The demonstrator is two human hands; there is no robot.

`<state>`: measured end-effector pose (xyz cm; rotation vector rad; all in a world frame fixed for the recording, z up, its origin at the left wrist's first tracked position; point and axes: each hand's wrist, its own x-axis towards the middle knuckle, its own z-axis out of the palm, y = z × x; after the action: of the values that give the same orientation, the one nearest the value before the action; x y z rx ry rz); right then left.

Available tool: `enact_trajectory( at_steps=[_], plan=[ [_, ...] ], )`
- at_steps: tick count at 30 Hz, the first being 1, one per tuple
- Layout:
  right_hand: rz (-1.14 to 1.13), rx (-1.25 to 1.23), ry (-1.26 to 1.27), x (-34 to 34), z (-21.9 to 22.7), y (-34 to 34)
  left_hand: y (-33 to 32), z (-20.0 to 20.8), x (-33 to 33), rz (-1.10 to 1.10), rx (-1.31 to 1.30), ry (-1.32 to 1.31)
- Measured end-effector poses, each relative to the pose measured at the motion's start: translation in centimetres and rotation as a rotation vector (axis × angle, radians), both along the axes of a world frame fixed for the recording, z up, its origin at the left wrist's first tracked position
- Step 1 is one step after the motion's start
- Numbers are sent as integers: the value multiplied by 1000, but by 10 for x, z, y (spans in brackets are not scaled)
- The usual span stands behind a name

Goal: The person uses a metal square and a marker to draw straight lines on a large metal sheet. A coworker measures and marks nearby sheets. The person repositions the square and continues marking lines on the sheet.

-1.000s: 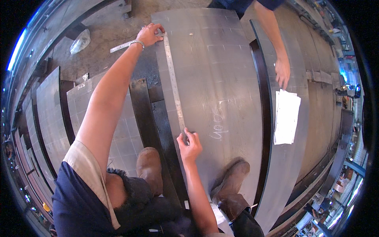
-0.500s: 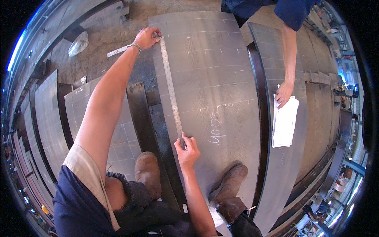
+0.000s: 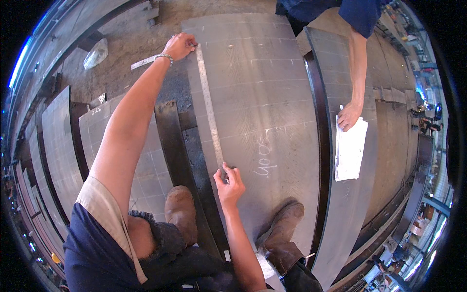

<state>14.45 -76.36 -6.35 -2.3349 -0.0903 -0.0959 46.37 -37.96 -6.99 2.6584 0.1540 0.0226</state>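
A long steel square (image 3: 209,109) lies on a grey steel plate (image 3: 287,175), along its left edge. Its short leg sticks out leftward past the plate, behind my left wrist. At the far corner of the square my left hand (image 3: 180,46) is closed on it, its fingertips by the plate's edge. My right hand (image 3: 230,186) pinches the near end of the blade between thumb and forefinger; anything else between those fingertips is too small to tell. Thin scribed lines and white chalk marks cross the plate.
A co-worker's hand (image 3: 349,117) rests on white paper sheets (image 3: 351,151) on a plate to the right. My boots (image 3: 287,221) stand either side of the dark gap. More steel plates (image 3: 121,151) lie at left; a clear plastic bag (image 3: 96,54) is on the floor.
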Motion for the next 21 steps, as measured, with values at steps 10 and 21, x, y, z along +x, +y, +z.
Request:
enact_trajectory(
  at_steps=[10, 21],
  plan=[
    [2, 8, 23, 1, 4, -1, -40, 44, -34, -135, 317, 141],
    [6, 35, -34, 1, 0, 1, -49, 46, -42, -166, 468, 275]
  ],
)
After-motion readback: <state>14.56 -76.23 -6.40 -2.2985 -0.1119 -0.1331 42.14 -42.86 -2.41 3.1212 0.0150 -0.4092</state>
